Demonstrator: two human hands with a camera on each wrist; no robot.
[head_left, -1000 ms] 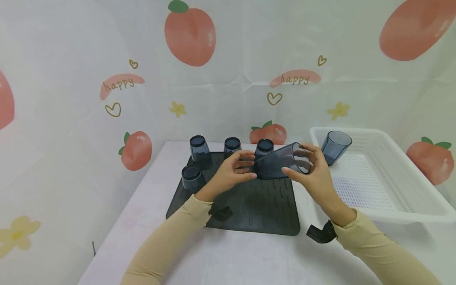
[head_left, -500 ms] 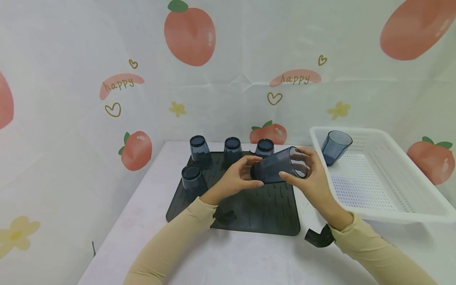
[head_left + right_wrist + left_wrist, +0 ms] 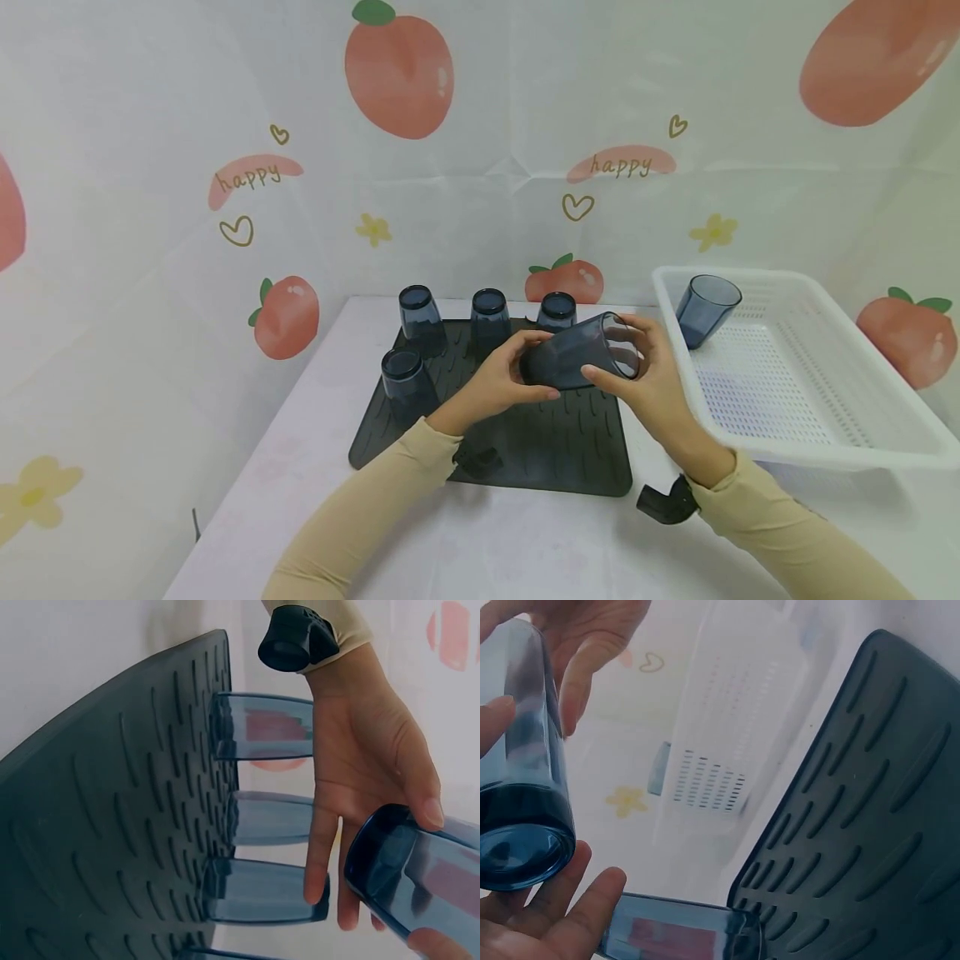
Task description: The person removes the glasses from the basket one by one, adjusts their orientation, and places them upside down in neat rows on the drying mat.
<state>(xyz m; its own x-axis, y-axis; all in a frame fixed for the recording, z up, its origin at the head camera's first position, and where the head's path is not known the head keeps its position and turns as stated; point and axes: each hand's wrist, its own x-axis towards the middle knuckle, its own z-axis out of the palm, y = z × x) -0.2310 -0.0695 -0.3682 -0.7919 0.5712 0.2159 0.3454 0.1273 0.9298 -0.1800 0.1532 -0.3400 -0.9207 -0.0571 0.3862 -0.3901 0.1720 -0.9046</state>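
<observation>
A blue-tinted drinking glass (image 3: 562, 358) lies tilted between both hands above the dark ridged mat (image 3: 540, 450), its mouth toward the right. My right hand (image 3: 660, 396) grips it near the rim, thumb in front and fingers behind. At the base end, my left hand (image 3: 495, 383) holds it between thumb and fingers. The right wrist view has the left thumb against the thick base of the glass (image 3: 420, 862). In the left wrist view, the left fingers (image 3: 581, 919) reach up beside that base.
Several matching glasses (image 3: 408, 383) stand upside down along the mat's left and back edges. On the right, a white perforated basket (image 3: 825, 454) holds another glass (image 3: 705, 312), leaning mouth-up in its back left corner. A patterned sheet hangs behind the white table (image 3: 465, 542).
The held glass has moved slightly left and down. My left hand has come in from beside its base to close round it, and my right hand has shifted left with the glass.
</observation>
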